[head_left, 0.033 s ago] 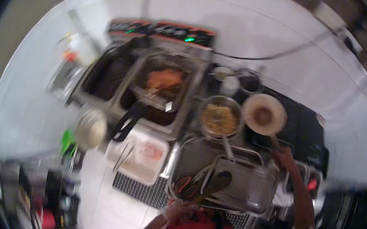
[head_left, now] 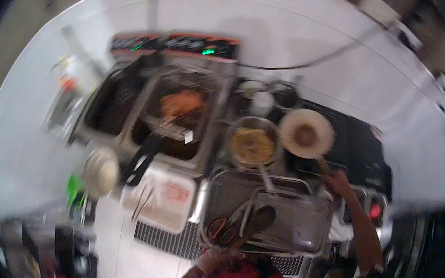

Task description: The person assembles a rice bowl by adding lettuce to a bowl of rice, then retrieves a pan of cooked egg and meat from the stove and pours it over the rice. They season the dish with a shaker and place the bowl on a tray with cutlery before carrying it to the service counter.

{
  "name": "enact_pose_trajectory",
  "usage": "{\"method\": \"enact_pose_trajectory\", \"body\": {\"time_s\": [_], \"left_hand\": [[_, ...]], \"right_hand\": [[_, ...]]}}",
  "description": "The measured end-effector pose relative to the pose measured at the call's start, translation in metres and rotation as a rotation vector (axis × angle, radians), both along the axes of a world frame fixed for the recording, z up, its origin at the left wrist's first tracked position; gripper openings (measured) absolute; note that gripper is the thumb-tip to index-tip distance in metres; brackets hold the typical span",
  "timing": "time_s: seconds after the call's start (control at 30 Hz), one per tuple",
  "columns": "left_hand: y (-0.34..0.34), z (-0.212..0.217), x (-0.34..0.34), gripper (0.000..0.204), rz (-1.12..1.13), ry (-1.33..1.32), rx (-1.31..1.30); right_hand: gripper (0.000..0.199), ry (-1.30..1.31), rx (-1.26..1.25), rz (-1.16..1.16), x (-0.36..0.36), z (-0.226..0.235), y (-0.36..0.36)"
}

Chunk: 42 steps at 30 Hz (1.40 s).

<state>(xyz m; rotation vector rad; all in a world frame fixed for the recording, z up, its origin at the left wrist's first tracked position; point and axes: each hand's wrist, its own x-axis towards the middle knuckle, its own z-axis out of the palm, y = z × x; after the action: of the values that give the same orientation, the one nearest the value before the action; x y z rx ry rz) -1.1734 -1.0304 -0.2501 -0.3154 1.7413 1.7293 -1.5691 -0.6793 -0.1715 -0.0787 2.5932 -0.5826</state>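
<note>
While the right hand (head_left: 339, 181) closes its grip on the round tan pan's (head_left: 306, 133) handle, the left hand (head_left: 210, 260) grips a dark long-handled spatula (head_left: 255, 221) over the near metal tray (head_left: 294, 224).

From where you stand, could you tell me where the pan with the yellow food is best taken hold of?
Probably by its long handle, approached from your side: it juts from the pan with the yellow food toward you, over the metal tray, clear of the hot bowl.

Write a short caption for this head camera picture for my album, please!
Kitchen from above: right hand holds a pan by its handle, left hand rests at a metal tray, fryer behind.
</note>
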Motion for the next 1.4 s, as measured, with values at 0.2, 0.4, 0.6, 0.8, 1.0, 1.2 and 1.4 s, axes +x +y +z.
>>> {"method": "enact_pose_trajectory", "body": {"time_s": [0.2, 0.4, 0.6, 0.8, 1.0, 1.2, 1.4], "left_hand": [[-0.033, 0.009, -0.036, 0.043, -0.293, -0.001, 0.007], [-0.054, 0.035, -0.050, 0.044, -0.419, -0.077, -0.075], [-0.064, 0.047, -0.032, 0.043, -0.227, -0.131, 0.101], [-0.056, 0.017, -0.023, 0.038, -0.458, 0.255, -0.021], [-0.028, 0.000, -0.027, 0.037, -0.585, -0.290, -0.004], [0.043, -0.025, 0.005, 0.037, -0.948, -0.302, -0.155], [0.144, -0.071, 0.116, 0.036, -1.184, -0.295, -0.262]], "right_hand": [[0.055, 0.228, 0.173, 0.056, -0.006, -0.010, -0.006], [0.056, 0.464, -0.061, -0.141, 0.014, -0.043, -0.013], [0.056, 0.414, -0.055, -0.226, 0.028, -0.046, -0.009], [0.072, 0.375, 0.104, -0.314, 0.044, 0.016, -0.025], [0.058, 0.804, -0.233, -0.443, 0.175, 0.087, -0.038], [0.038, 1.170, -0.073, -0.930, 0.528, 0.034, -0.018], [0.042, 0.180, 0.165, -1.529, 0.885, -0.039, -0.079]]}}
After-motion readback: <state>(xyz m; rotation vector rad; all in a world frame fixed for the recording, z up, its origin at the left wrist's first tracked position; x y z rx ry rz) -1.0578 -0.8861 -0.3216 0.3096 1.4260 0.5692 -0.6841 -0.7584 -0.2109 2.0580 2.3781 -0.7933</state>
